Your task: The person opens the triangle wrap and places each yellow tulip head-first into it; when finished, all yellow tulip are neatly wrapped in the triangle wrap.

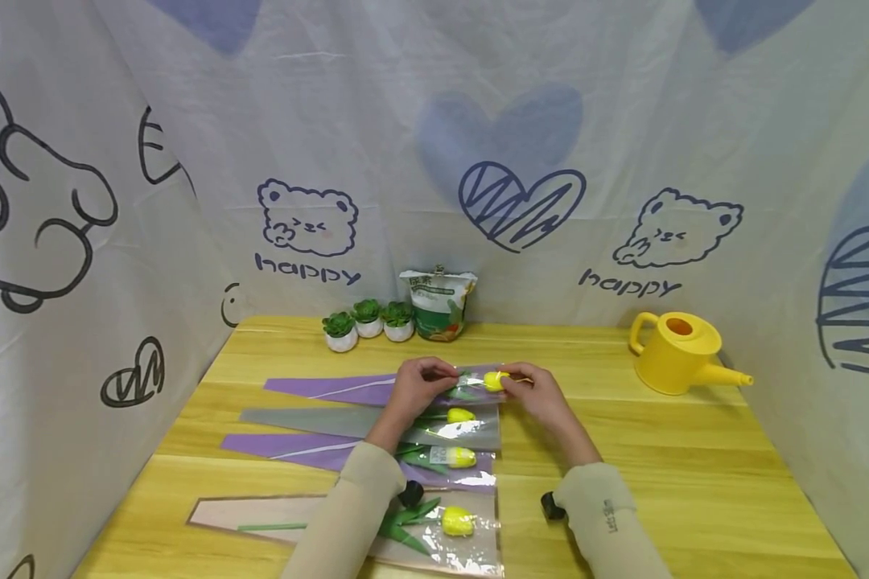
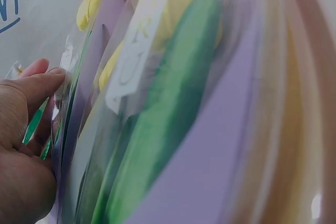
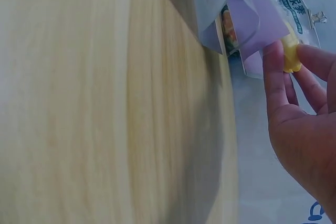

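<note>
At the back row, my left hand pinches a tulip's purple-backed clear flower sleeve near its leaves. My right hand holds the yellow tulip head at the sleeve's wide end. In the right wrist view, thumb and fingers pinch the yellow tulip head. The left wrist view shows the left hand at the sleeve's edge, by a small pale label. Three more wrapped tulips lie in front: one grey, one purple and one pale pink.
Three small potted succulents and a green-and-white bag closed with a clip stand at the table's back. A yellow watering can stands at the back right. A printed cloth hangs behind the wooden table.
</note>
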Motion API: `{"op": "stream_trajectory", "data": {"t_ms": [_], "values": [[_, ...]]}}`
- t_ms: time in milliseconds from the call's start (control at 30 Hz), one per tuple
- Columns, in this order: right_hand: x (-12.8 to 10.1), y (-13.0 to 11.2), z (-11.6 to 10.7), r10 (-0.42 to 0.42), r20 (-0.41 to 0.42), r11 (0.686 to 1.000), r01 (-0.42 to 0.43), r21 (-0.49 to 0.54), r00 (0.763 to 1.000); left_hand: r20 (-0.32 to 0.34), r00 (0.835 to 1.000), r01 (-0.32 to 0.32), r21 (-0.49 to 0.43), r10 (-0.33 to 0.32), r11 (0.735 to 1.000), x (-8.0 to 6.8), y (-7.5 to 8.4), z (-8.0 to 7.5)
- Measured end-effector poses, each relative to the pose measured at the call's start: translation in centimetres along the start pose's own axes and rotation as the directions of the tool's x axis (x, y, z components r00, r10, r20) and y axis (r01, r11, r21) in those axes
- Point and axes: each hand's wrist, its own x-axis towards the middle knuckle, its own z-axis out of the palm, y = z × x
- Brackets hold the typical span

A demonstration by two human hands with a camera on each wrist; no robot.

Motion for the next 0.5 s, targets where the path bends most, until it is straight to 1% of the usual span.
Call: {"op": "stream_trajectory", "data": {"t_ms": [100, 167, 400, 500], "values": [[0.06, -0.03, 0.16, 0.008, -0.006, 0.999, -0.008, 0.054, 1.000, -0.005, 1.000, 0.005, 0.000, -0.005, 1.000, 0.00, 0.02, -0.05], [0.10, -0.02, 0.23, 0.010, -0.009, 0.998, -0.010, 0.069, 1.000, -0.006, 1.000, 0.009, -0.002, -0.009, 1.000, 0.00, 0.00, -0.09], [-0.18, 0.05, 0.58, 0.021, -0.015, 0.998, -0.020, 0.067, 1.000, 0.001, 1.000, 0.012, -0.012, -0.012, 1.000, -0.09, -0.18, -0.10], [-0.18, 0.02, 0.68, 0.021, -0.014, 0.997, -0.020, 0.069, 1.000, -0.003, 1.000, 0.004, -0.005, -0.004, 1.000, 0.14, -0.19, 0.05]]}}
